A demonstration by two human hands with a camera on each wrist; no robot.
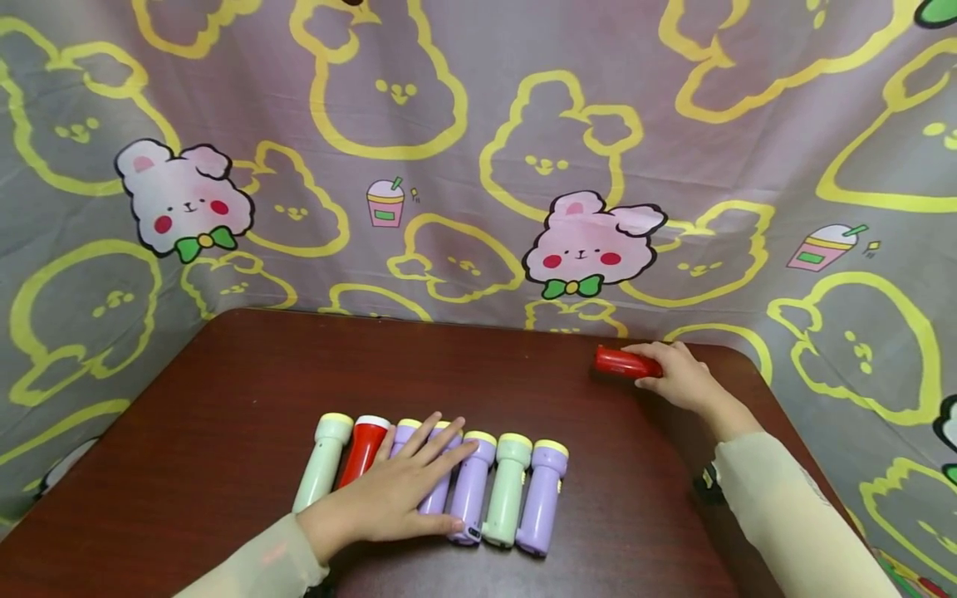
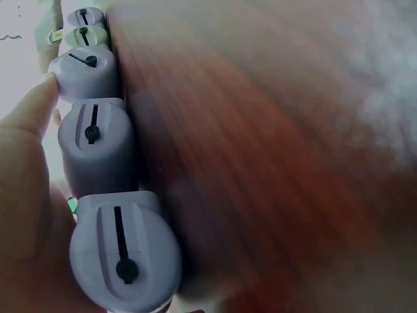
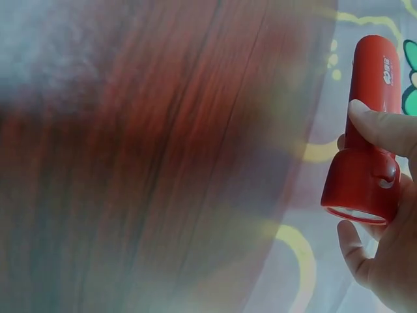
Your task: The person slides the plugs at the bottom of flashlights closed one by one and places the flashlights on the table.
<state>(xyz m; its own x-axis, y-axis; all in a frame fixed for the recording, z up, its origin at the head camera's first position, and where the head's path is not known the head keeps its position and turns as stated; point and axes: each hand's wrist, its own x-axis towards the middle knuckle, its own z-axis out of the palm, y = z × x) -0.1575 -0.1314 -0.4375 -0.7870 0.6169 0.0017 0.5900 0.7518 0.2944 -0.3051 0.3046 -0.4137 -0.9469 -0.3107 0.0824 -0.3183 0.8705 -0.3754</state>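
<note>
My left hand lies with spread, straight fingers across a side-by-side row of flashlights. Under or beside it are a red flashlight with a white rim and purple ones, partly hidden, including one purple flashlight. In the left wrist view, the thumb is right at the tail end of a purple flashlight. Over by the table's back right corner, my right hand grips another red flashlight. The right wrist view shows its thumb across the body of this red flashlight, lens end toward the palm.
A pale green flashlight stands at the row's left end; another green flashlight and a purple flashlight end it on the right. All are on a dark brown table. Patterned curtain cloth hangs behind and around the table.
</note>
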